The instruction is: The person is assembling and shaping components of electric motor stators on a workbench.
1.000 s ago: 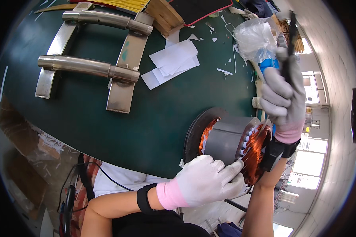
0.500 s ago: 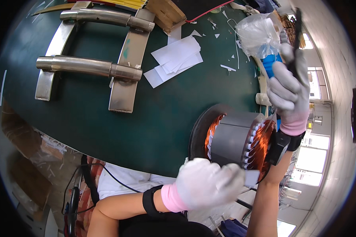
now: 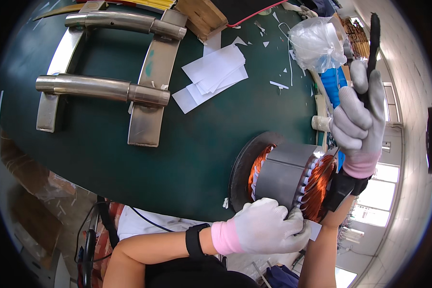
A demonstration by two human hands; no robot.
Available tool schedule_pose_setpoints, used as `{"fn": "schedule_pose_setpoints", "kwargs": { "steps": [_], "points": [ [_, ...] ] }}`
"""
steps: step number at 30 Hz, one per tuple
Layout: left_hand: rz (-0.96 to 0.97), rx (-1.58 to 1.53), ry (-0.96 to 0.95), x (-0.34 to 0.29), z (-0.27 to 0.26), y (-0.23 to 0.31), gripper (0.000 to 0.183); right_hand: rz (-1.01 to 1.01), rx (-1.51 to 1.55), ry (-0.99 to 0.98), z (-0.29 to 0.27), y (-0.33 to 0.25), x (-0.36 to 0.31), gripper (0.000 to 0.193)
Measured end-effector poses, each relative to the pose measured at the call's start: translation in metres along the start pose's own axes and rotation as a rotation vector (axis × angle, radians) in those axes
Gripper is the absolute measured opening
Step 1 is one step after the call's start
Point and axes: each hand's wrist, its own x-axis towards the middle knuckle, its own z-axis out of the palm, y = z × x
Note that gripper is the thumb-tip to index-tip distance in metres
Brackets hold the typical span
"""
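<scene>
A motor stator [image 3: 283, 168] lies on its side at the table's near right, with a grey core, copper windings [image 3: 318, 185] at its ends and white insulation tabs along the slots. Around its left end is a black ring [image 3: 240, 168]. My left hand [image 3: 273, 228], in a white glove with a pink cuff, is closed on a small white paper slip [image 3: 315, 230], close against the stator's lower right edge. Up at the right, my gloved right hand [image 3: 357, 115] grips a long black flat stick [image 3: 374, 41] that points upward, beyond the winding.
A metal frame of bars and tubes [image 3: 144, 115] lies on the dark green table [image 3: 192, 163]. White paper sheets [image 3: 211, 74] and scraps lie beside it. Farther back are a wooden block [image 3: 201, 19], a clear plastic bag [image 3: 317, 45] and a white roll [image 3: 320, 123].
My left hand has shifted slightly right and down, with the slip, at the stator's edge. My right hand has moved a little right and down, the black stick still in it.
</scene>
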Motion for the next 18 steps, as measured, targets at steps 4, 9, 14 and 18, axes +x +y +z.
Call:
{"fn": "schedule_pose_setpoints", "kwargs": {
  "steps": [4, 9, 14, 18],
  "points": [
    [-0.04, 0.032, -0.025, -0.005, -0.001, 0.0, 0.022, 0.107, -0.183, 0.025, -0.028, 0.039, 0.013, 0.038],
    [-0.005, -0.039, -0.023, -0.003, 0.008, 0.005, 0.022, 0.172, -0.359, 0.125, -0.032, 0.008, 0.014, 0.046],
    [-0.015, -0.057, 0.051, -0.004, 0.009, 0.009, 0.019, 0.158, -0.088, 0.199, -0.051, 0.042, 0.0, 0.034],
    [-0.236, -0.111, -0.017, -0.009, -0.009, 0.013, 0.015, 0.176, 0.307, 0.234, -0.038, 0.071, 0.004, 0.042]
  ]
}}
